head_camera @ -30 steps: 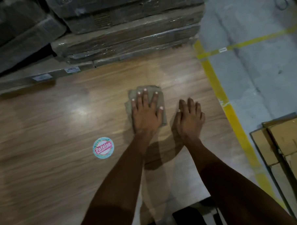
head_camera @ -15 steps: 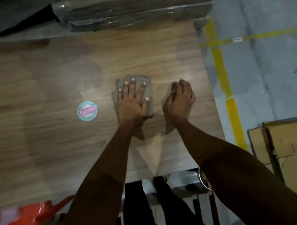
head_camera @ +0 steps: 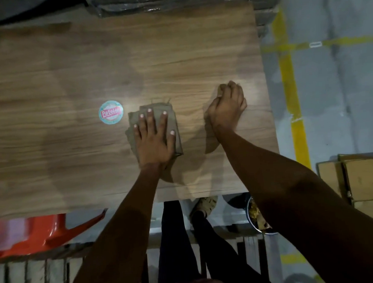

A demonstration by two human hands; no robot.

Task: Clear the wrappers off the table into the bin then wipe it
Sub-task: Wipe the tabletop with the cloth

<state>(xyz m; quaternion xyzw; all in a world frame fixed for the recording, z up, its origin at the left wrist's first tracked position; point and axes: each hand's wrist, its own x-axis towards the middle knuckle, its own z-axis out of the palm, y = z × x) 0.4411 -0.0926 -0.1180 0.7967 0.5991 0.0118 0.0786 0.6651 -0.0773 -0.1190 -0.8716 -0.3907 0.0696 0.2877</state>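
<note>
Head view
Table (head_camera: pixel 75 67): wood-grain top, filling most of the upper frame; its near edge runs across the middle.
Cloth (head_camera: pixel 176 129): folded, grey-brown, lying flat on the table near the centre.
Left hand (head_camera: pixel 154 140): fingers straight and spread, palm pressed flat on the cloth.
Right hand (head_camera: pixel 228 108): resting on the table well right of the cloth, near the right edge; fingers curled in. A scrap of brownish material shows at the knuckles, but whether the hand grasps it cannot be told.
Sticker (head_camera: pixel 110 112): round, teal rim, red and white label; on the table just left of the cloth, apart from it.
Bin (head_camera: pixel 256 215): round metal rim below the table's near right corner, mostly hidden by the right forearm; crumpled yellowish wrappers (head_camera: pixel 253 211) lie inside.
Chair (head_camera: pixel 35 233): red plastic, lower left, by the table's near edge.
Cardboard boxes (head_camera: pixel 362 180): flattened, on the floor at far right.
Floor stripe (head_camera: pixel 287 72): yellow, running alongside the table's right edge.
</note>
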